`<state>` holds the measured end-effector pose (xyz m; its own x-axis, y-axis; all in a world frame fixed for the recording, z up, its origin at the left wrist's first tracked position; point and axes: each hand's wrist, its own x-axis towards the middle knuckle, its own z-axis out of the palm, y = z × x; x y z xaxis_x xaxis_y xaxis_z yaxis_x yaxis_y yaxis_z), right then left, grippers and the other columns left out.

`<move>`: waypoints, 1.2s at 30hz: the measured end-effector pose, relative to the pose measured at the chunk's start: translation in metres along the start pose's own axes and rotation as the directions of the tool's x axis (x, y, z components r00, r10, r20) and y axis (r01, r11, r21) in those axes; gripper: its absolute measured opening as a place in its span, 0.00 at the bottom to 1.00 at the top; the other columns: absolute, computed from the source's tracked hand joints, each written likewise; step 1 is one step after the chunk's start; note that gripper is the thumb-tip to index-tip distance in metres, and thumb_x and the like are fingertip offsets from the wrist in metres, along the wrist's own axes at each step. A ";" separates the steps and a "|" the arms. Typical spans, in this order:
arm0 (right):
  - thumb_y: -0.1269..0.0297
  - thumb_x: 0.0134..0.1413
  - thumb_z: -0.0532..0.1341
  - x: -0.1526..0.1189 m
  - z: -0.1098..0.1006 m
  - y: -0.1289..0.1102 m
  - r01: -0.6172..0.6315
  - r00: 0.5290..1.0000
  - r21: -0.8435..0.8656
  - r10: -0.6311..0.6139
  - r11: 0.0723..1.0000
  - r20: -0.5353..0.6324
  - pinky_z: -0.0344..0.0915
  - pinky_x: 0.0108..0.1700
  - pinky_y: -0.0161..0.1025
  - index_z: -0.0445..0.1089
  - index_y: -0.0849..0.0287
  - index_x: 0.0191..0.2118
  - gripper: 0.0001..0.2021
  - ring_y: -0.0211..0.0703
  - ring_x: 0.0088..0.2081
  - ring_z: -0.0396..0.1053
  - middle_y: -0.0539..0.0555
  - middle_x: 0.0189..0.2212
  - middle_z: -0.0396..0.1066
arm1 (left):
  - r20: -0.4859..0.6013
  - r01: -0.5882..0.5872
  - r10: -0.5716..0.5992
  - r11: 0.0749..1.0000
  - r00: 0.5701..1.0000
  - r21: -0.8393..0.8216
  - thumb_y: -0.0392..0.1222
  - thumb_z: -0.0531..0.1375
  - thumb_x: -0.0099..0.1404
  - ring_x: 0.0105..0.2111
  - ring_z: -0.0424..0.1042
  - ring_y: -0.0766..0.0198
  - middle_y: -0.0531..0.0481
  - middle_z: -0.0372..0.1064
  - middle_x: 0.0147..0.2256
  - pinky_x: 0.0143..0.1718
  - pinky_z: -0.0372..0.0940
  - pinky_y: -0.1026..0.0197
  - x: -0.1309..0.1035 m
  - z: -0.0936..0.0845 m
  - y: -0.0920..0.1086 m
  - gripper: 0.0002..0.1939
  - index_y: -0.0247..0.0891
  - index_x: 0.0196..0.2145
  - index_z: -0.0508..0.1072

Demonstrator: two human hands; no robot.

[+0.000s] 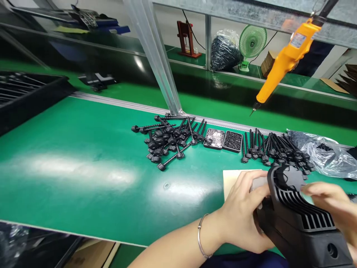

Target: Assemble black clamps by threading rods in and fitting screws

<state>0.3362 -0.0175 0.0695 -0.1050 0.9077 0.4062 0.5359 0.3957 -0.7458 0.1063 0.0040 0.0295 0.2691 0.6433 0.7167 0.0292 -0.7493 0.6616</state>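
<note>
My left hand [245,212] wraps round the near side of a black plastic housing [295,223] with ribbed vents and a screw hole at its lower end. A dark grey round notched piece [295,178] sits at the housing's upper end. My right hand [331,204] is on the far right side of the housing, fingertips beside that round piece. It is smeared by motion, and its thumb is hidden, so its grip is unclear. Beneath the left hand lies a pale yellow sheet or block [230,180], partly covered.
Black ribbed screw-like stems with knobbed heads lie in a left pile [167,139] and a right pile [276,149]. Between them stand a tray of silvery parts [214,138] and a tray of black parts [232,141]. An orange electric screwdriver [287,59] hangs above. A clear plastic bag [331,156] lies right.
</note>
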 end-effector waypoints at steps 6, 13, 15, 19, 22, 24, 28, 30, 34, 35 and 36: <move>0.63 0.65 0.56 0.120 0.049 0.032 0.241 0.952 -0.254 -0.177 0.937 0.249 0.73 0.43 0.44 0.75 0.56 0.40 0.10 0.48 0.40 0.75 0.59 0.39 0.76 | -0.007 0.041 -0.041 0.999 0.999 -0.002 0.37 0.65 0.52 0.52 0.68 0.45 0.37 0.65 0.50 0.50 0.70 0.43 -0.003 0.004 -0.005 0.32 0.37 0.56 0.67; 0.68 0.64 0.63 0.198 0.193 0.021 0.487 0.713 -0.347 -0.135 0.802 0.688 0.68 0.56 0.48 0.75 0.65 0.38 0.05 0.45 0.48 0.73 0.56 0.41 0.76 | 0.020 0.060 -0.058 0.987 0.998 -0.148 0.31 0.66 0.53 0.57 0.63 0.45 0.37 0.60 0.55 0.57 0.66 0.42 -0.010 0.009 -0.012 0.33 0.39 0.57 0.67; 0.64 0.65 0.64 0.203 0.211 0.017 0.498 0.673 -0.400 -0.053 0.769 0.738 0.69 0.55 0.49 0.74 0.66 0.38 0.09 0.46 0.48 0.73 0.56 0.41 0.75 | 0.057 0.101 -0.093 0.982 0.994 -0.160 0.33 0.67 0.54 0.58 0.63 0.45 0.38 0.59 0.55 0.58 0.65 0.42 -0.012 0.007 -0.012 0.30 0.40 0.55 0.69; 0.62 0.66 0.63 0.202 0.222 0.016 0.487 0.648 -0.462 0.048 0.741 0.760 0.69 0.55 0.50 0.73 0.66 0.42 0.10 0.46 0.49 0.72 0.57 0.44 0.73 | 0.090 0.150 -0.137 0.975 0.986 -0.162 0.31 0.66 0.54 0.58 0.63 0.45 0.38 0.57 0.54 0.56 0.67 0.45 -0.011 0.004 -0.009 0.28 0.39 0.53 0.70; 0.61 0.66 0.63 0.199 0.222 0.016 0.455 0.660 -0.485 0.083 0.747 0.746 0.71 0.53 0.49 0.72 0.66 0.43 0.11 0.46 0.48 0.72 0.57 0.44 0.73 | 0.102 0.169 -0.155 0.975 0.983 -0.143 0.28 0.63 0.54 0.58 0.63 0.46 0.37 0.58 0.54 0.56 0.67 0.45 -0.008 0.004 -0.004 0.27 0.38 0.53 0.69; 0.60 0.67 0.62 0.198 0.222 0.015 0.429 0.673 -0.482 0.085 0.764 0.734 0.71 0.51 0.47 0.72 0.65 0.44 0.11 0.45 0.46 0.72 0.56 0.43 0.73 | 0.075 0.169 -0.161 0.978 0.984 -0.121 0.32 0.67 0.54 0.59 0.61 0.45 0.37 0.58 0.56 0.59 0.65 0.43 -0.006 0.004 -0.001 0.30 0.39 0.55 0.67; 0.56 0.68 0.61 0.197 0.221 0.014 0.373 0.709 -0.436 0.052 0.819 0.703 0.73 0.44 0.42 0.71 0.65 0.44 0.14 0.41 0.40 0.72 0.54 0.39 0.72 | -0.035 0.104 -0.106 0.994 0.994 -0.037 0.48 0.75 0.52 0.59 0.63 0.42 0.38 0.57 0.59 0.57 0.67 0.41 -0.007 0.004 -0.003 0.33 0.42 0.54 0.71; 0.53 0.68 0.60 0.196 0.220 0.015 0.330 0.732 -0.414 0.047 0.848 0.680 0.72 0.37 0.37 0.71 0.65 0.43 0.16 0.37 0.33 0.71 0.52 0.35 0.72 | -0.061 0.063 -0.061 0.998 0.996 0.027 0.50 0.75 0.53 0.57 0.67 0.42 0.37 0.59 0.58 0.55 0.69 0.41 -0.008 0.004 -0.006 0.31 0.41 0.52 0.74; 0.49 0.71 0.55 0.190 0.216 0.019 0.277 0.776 -0.353 0.009 0.893 0.631 0.63 0.26 0.29 0.71 0.65 0.34 0.23 0.31 0.22 0.63 0.47 0.25 0.68 | -0.048 0.071 -0.070 0.997 0.996 0.029 0.46 0.72 0.57 0.50 0.72 0.45 0.39 0.67 0.51 0.48 0.73 0.43 -0.004 0.005 -0.006 0.25 0.41 0.51 0.76; 0.48 0.71 0.54 0.188 0.215 0.019 0.276 0.786 -0.338 -0.009 0.900 0.618 0.61 0.24 0.28 0.70 0.65 0.31 0.24 0.30 0.21 0.62 0.46 0.23 0.66 | -0.045 0.068 -0.067 0.998 0.997 0.015 0.45 0.71 0.58 0.48 0.73 0.46 0.40 0.69 0.49 0.47 0.73 0.44 -0.002 0.006 -0.005 0.23 0.42 0.50 0.76; 0.48 0.71 0.54 0.186 0.214 0.019 0.277 0.796 -0.326 -0.026 0.904 0.605 0.59 0.23 0.28 0.69 0.65 0.29 0.25 0.29 0.20 0.60 0.46 0.21 0.65 | -0.046 0.057 -0.057 0.998 0.997 0.003 0.44 0.71 0.59 0.47 0.74 0.47 0.41 0.71 0.48 0.46 0.74 0.44 0.000 0.006 -0.004 0.21 0.43 0.50 0.77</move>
<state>0.1473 0.1886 0.0177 -0.6039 0.7967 0.0232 0.7284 0.5636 -0.3896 0.1122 0.0061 0.0253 0.2227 0.6914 0.6873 0.0479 -0.7119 0.7006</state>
